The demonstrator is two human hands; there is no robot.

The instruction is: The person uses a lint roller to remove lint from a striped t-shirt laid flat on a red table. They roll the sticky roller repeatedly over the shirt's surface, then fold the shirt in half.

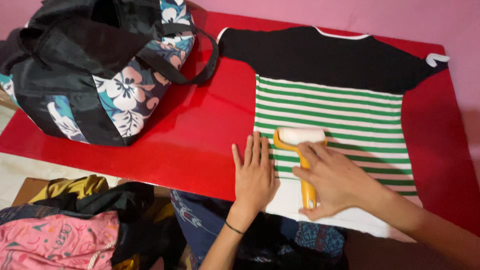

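A plain pink painted wall (400, 20) rises behind the glossy red tabletop (200, 130); pale tiled floor (12, 170) shows beyond its left edge.

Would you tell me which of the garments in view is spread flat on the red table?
The black-topped shirt with green and white stripes; the pink patterned garment and the others lie crumpled below the table's edge.

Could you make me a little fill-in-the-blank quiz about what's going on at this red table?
1. The right hand grips the yellow-handled lint roller by its ____.
2. The left hand lies ____ at the edge of the green-and-white striped shirt with a black top.
3. The black floral fabric bag sits on the ____ table.

Missing words: handle; flat; red
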